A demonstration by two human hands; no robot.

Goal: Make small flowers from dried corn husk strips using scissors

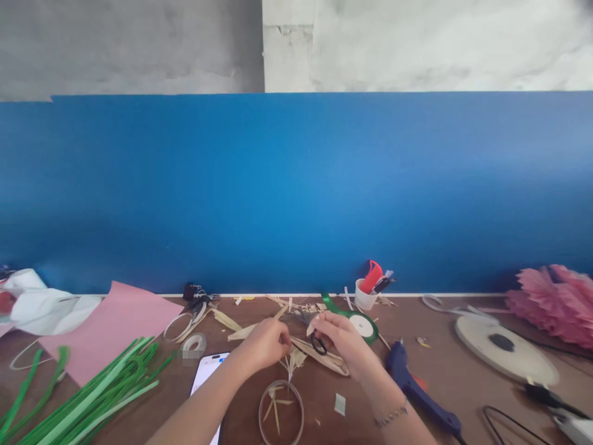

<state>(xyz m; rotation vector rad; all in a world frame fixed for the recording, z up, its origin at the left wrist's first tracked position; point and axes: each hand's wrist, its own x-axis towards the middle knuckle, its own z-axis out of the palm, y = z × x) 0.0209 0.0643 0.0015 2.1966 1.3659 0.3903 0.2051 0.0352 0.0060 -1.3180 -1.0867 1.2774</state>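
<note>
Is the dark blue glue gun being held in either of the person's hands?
No, the glue gun lies on the brown table, to the right of the right hand.

Craft supplies spread along a tabletop (370, 405) before an upright panel (287, 191).
Pipe cleaners (99, 395) lie at the left, partly over a paper sheet (113, 321); right of them come a tape roll (201, 340) and, nearer the front, a phone (207, 374). Front centre, a hoop (260, 413) rings narrow strips (277, 411). Behind it are leaf pieces (241, 334), with a ribbon spool (364, 326) to their right and a cup (365, 301) of pens behind the spool. Farther right sit a glue gun (419, 392), then a round disc (477, 340), ruffled paper (556, 303) behind it.
</note>
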